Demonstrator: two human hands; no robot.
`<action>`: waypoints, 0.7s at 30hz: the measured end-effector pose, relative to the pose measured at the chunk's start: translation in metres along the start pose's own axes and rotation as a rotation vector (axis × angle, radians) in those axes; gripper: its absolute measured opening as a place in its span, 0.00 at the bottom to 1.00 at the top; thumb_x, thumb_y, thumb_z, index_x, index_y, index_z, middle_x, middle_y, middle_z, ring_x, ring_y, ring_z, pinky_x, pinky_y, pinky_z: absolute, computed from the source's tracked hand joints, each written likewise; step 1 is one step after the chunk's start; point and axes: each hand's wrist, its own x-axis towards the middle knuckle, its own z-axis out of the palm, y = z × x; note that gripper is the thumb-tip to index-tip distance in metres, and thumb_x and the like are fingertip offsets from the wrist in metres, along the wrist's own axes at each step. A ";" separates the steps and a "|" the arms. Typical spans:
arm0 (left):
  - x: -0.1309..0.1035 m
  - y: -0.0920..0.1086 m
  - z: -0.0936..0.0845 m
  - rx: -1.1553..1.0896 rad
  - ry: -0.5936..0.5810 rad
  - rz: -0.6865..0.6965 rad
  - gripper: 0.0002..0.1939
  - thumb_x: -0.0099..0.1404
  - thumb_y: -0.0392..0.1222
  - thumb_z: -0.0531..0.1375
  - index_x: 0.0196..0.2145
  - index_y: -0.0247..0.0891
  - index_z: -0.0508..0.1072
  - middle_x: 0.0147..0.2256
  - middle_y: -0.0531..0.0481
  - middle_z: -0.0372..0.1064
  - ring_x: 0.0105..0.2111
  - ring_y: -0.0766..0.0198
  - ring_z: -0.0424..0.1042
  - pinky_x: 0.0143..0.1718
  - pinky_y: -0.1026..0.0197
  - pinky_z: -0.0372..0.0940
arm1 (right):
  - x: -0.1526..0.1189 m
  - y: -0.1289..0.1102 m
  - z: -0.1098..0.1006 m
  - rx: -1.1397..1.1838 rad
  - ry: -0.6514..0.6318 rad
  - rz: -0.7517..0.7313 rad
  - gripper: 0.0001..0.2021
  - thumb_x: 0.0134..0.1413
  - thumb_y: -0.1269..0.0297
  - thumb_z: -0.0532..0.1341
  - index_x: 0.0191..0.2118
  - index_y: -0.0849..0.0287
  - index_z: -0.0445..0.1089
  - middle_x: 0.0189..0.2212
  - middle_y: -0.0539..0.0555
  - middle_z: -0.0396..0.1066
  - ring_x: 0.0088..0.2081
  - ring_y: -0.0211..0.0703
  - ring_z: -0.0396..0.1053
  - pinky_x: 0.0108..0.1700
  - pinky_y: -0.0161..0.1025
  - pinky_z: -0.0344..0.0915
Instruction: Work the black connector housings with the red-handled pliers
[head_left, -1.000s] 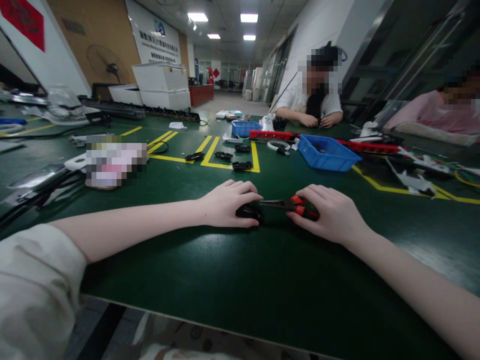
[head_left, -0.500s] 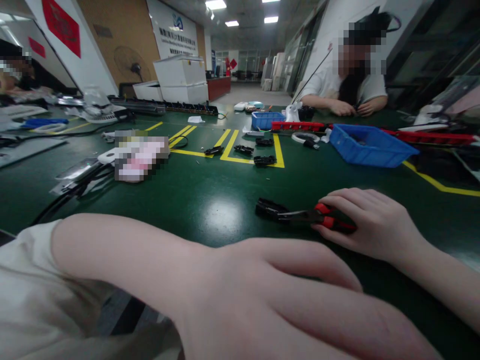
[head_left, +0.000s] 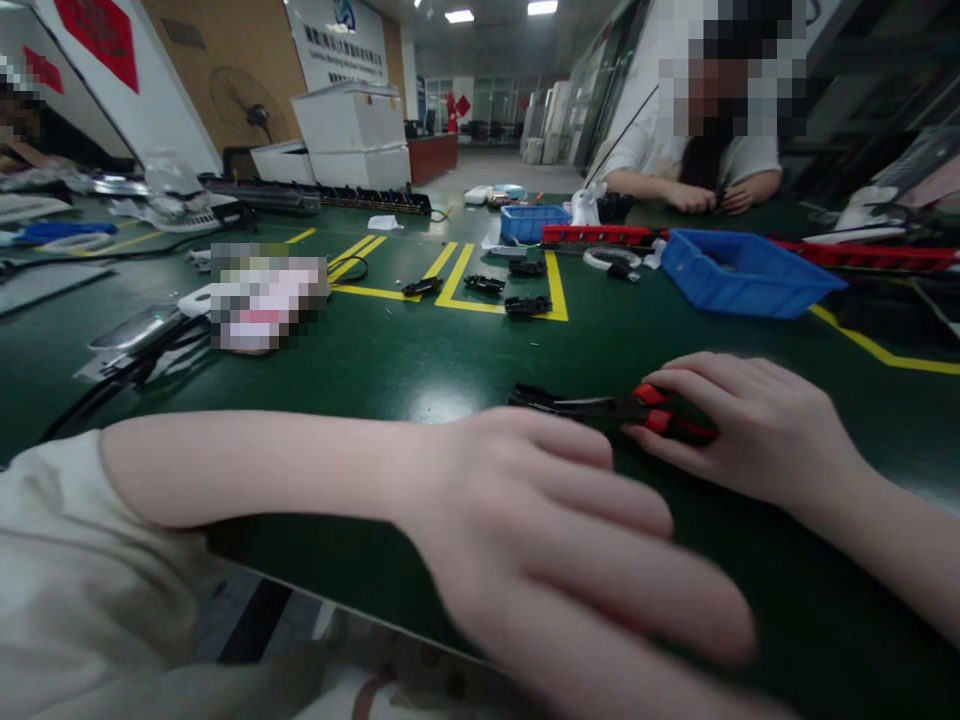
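Observation:
My right hand point(head_left: 757, 425) is closed round the red-and-black handles of a pair of pliers point(head_left: 649, 408). Their long metal jaws point left and meet or overlap a small black part point(head_left: 534, 396) lying on the green table point(head_left: 360, 375). Whether the jaws grip that part is not clear. My left hand point(head_left: 540, 530) hangs large and close to the camera, below the pliers, its back towards me. Its fingers are bent and blurred, and the fingertips and palm side are hidden.
Several black parts point(head_left: 527, 305) lie around yellow tape lines further back. A blue bin point(head_left: 750, 275) stands behind my right hand, near red strips point(head_left: 600, 235). At left are a pink blurred object point(head_left: 274, 300) and black cables point(head_left: 142, 360). Another person point(head_left: 697, 165) sits opposite.
My left hand has drawn away from the camera, its fingers now more bent and more of them in view. The right hand keeps its hold on the pliers; the view has tilted slightly down.

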 end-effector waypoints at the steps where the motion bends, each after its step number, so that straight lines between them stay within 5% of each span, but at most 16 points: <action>1: 0.008 -0.018 0.002 -0.029 -0.052 0.071 0.17 0.71 0.62 0.54 0.46 0.60 0.79 0.42 0.51 0.77 0.41 0.58 0.77 0.42 0.54 0.70 | 0.001 0.000 0.000 -0.004 0.002 0.004 0.15 0.63 0.51 0.61 0.43 0.60 0.72 0.38 0.62 0.77 0.34 0.51 0.73 0.36 0.46 0.67; 3: 0.019 -0.057 0.007 -0.035 -0.032 0.039 0.17 0.72 0.53 0.53 0.50 0.49 0.77 0.48 0.44 0.76 0.49 0.54 0.75 0.52 0.52 0.67 | 0.002 0.000 0.000 -0.002 0.000 0.017 0.16 0.64 0.50 0.60 0.43 0.59 0.72 0.37 0.61 0.77 0.33 0.51 0.72 0.34 0.47 0.65; 6: 0.022 -0.105 0.015 -0.040 0.029 -0.047 0.25 0.68 0.55 0.59 0.56 0.37 0.70 0.56 0.36 0.70 0.57 0.47 0.68 0.58 0.49 0.63 | 0.002 0.001 -0.001 0.022 -0.022 0.049 0.18 0.63 0.47 0.61 0.43 0.59 0.74 0.37 0.62 0.77 0.33 0.52 0.72 0.32 0.47 0.63; 8: 0.019 -0.121 0.021 -0.066 -0.078 -0.050 0.30 0.67 0.58 0.62 0.60 0.37 0.68 0.56 0.38 0.70 0.56 0.47 0.70 0.57 0.49 0.62 | 0.001 0.001 -0.002 0.040 -0.046 0.064 0.18 0.63 0.47 0.61 0.42 0.58 0.75 0.37 0.62 0.77 0.33 0.52 0.72 0.31 0.47 0.63; 12: 0.018 -0.123 0.031 -0.108 -0.131 -0.045 0.22 0.70 0.54 0.61 0.55 0.39 0.73 0.51 0.43 0.72 0.53 0.51 0.71 0.54 0.52 0.60 | 0.000 0.001 -0.004 0.077 -0.084 0.091 0.19 0.62 0.45 0.61 0.42 0.55 0.77 0.38 0.60 0.78 0.34 0.53 0.72 0.31 0.47 0.62; 21: 0.020 -0.117 0.038 -0.255 0.005 -0.021 0.17 0.66 0.46 0.67 0.50 0.36 0.76 0.46 0.44 0.71 0.45 0.58 0.72 0.48 0.55 0.66 | 0.008 -0.003 -0.020 -0.004 -0.096 0.037 0.16 0.63 0.50 0.60 0.41 0.56 0.78 0.37 0.59 0.78 0.34 0.48 0.72 0.33 0.44 0.63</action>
